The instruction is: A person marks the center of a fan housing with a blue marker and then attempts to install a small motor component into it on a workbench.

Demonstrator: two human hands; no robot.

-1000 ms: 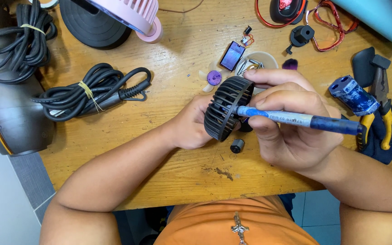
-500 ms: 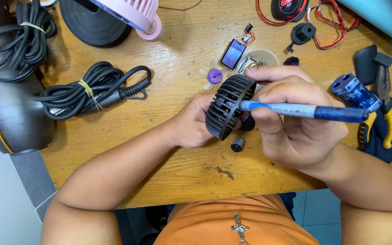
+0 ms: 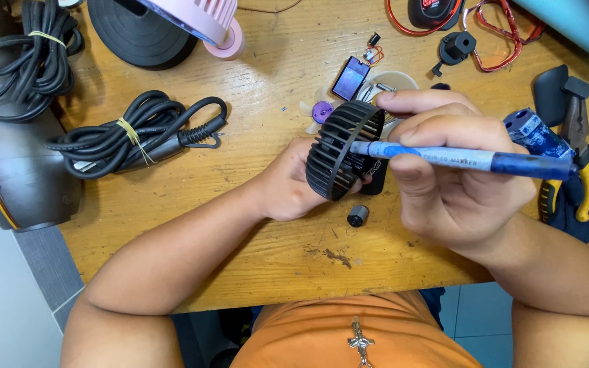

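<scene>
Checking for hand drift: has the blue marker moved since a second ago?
Yes, slightly. The blue marker has shifted up the picture, away from the small black cylinder on the table, and lies more level; its tip stays at the black fan grille.

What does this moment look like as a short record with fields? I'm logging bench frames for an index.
surface: wooden table
left hand: holds a black slatted fan grille upright off the table
right hand: grips a blue marker pen, tip at the grille
below grille: small black cylindrical part on the table
left side: bundled black cable tied with a yellow band
right edge: yellow-handled pliers on dark cloth
behind grille: small purple part, small blue rectangular module
</scene>
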